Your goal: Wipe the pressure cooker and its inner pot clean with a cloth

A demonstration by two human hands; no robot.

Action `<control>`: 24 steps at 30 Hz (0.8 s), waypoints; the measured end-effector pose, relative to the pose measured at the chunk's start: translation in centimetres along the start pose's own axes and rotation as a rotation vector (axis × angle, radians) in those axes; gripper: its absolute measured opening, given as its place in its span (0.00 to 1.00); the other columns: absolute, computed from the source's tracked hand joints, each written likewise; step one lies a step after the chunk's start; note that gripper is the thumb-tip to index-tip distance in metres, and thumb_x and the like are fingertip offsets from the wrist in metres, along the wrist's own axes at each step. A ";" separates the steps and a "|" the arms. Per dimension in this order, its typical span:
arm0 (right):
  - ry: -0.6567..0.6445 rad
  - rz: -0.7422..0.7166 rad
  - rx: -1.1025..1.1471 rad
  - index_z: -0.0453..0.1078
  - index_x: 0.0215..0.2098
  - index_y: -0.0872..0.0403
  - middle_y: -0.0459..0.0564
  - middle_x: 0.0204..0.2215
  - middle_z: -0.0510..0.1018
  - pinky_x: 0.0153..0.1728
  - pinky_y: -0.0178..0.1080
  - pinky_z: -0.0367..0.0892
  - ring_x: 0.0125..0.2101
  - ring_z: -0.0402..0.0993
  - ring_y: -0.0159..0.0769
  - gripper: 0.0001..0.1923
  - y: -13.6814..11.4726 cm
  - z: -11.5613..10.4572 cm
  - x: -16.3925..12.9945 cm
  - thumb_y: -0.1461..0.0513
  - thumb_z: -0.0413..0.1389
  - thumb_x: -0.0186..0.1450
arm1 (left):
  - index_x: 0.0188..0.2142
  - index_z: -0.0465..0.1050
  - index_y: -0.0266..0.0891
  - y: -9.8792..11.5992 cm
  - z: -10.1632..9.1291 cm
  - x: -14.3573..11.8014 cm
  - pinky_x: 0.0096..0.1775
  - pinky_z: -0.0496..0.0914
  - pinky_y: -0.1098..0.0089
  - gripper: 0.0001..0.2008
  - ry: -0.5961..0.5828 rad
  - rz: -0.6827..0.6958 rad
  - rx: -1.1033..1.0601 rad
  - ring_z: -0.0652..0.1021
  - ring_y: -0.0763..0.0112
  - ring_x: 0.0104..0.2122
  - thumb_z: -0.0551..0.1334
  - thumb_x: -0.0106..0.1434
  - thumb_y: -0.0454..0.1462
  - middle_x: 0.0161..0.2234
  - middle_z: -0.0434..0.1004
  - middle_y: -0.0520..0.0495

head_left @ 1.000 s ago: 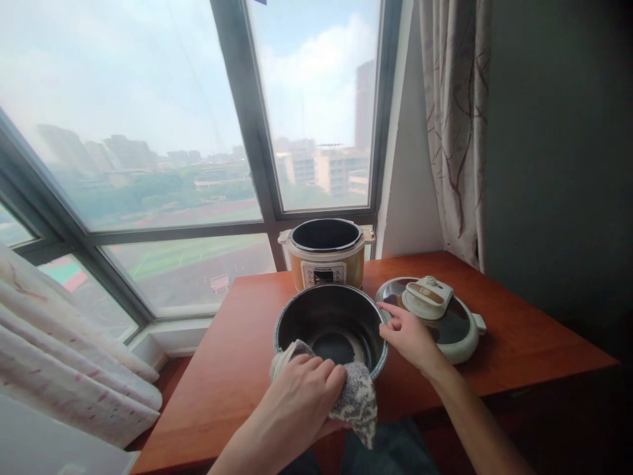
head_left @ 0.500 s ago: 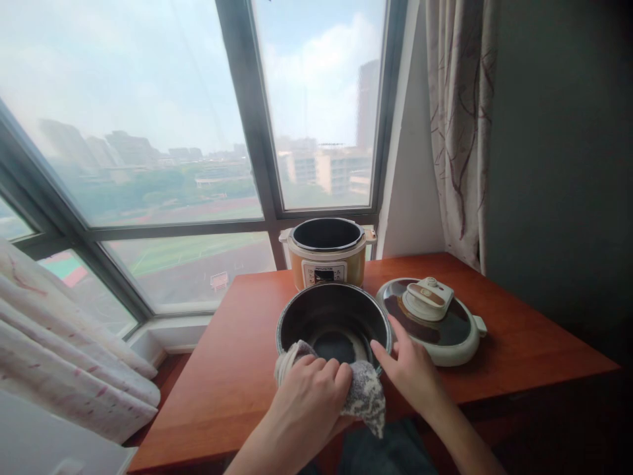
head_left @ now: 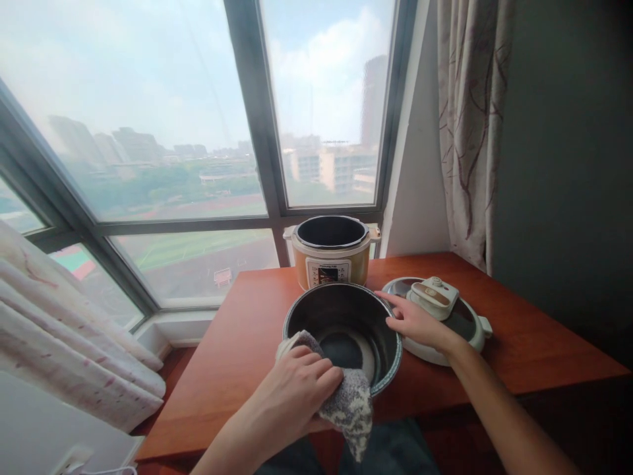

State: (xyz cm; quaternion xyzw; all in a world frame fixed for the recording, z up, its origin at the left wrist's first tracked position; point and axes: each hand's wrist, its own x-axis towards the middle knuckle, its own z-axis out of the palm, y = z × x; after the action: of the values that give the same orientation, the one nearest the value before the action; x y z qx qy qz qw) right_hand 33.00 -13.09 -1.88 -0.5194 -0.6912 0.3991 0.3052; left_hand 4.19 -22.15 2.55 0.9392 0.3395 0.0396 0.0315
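Note:
A dark inner pot (head_left: 341, 309) is tipped toward me at the middle of the table, its hollow inside showing. My left hand (head_left: 299, 386) is closed around a grey and white patterned cloth (head_left: 353, 401), which drapes over the pot's near-left rim, with one corner hanging down. On the pot's right rim rests my right hand (head_left: 418, 321), its thumb at the inner side and its index finger stretched along the edge; its other fingers are partly hidden. Just behind the pot stands a yellow and white electric pressure cooker (head_left: 360, 267), uncovered, its control panel facing me.
A round cooker lid (head_left: 467, 323) with a pale handle lies right of the pot, partly behind my right hand. The reddish wooden table (head_left: 227, 343) meets large windows (head_left: 168, 132). Curtains (head_left: 469, 132) hang at both sides.
My right hand has slid up and back along the pot's right rim, its index finger now pointing leftward. The left hand and cloth have shifted slightly down, and the pot has turned a little.

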 end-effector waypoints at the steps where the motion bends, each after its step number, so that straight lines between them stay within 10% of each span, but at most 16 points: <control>1: 0.009 -0.008 -0.015 0.61 0.67 0.60 0.36 0.17 0.63 0.25 0.33 0.54 0.20 0.58 0.30 0.37 -0.1 -0.1 0.3 0.63 0.53 0.59 | 0.41 0.69 0.42 -0.4 0.0 -0.1 0.42 0.63 0.62 0.17 0.008 0.001 -0.001 0.77 0.62 0.38 0.64 0.64 0.52 0.37 0.78 0.51; 8: 0.362 0.146 -0.385 0.60 0.67 0.67 0.49 0.21 0.74 0.34 0.41 0.61 0.29 0.74 0.45 0.38 -1.1 4.0 -3.0 0.49 0.51 0.67 | 0.39 0.69 0.42 0.6 0.6 0.4 0.40 0.63 0.60 0.16 0.029 -0.094 0.010 0.77 0.60 0.36 0.63 0.64 0.52 0.38 0.78 0.49; 14: 0.480 0.110 -0.257 0.57 0.67 0.67 0.50 0.22 0.76 0.32 0.42 0.63 0.28 0.75 0.46 0.39 -1.0 8.5 -6.7 0.52 0.50 0.64 | 0.40 0.70 0.40 4.1 0.9 1.6 0.38 0.65 0.58 0.18 -0.034 -0.214 0.055 0.78 0.56 0.37 0.65 0.63 0.51 0.38 0.78 0.46; 24: 0.060 0.005 -0.039 0.60 0.68 0.60 0.35 0.16 0.63 0.22 0.32 0.52 0.18 0.58 0.28 0.37 0.0 1.1 -2.6 0.63 0.52 0.60 | 0.42 0.68 0.42 3.6 0.3 0.7 0.38 0.64 0.60 0.22 -0.064 -0.098 0.003 0.78 0.59 0.36 0.67 0.60 0.55 0.39 0.79 0.48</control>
State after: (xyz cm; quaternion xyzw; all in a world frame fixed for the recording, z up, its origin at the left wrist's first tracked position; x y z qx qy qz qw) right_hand 32.80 -15.84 -2.40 -0.5386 -0.6883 0.3705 0.3145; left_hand 7.01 -24.48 2.59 0.9223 0.3841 0.0075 0.0426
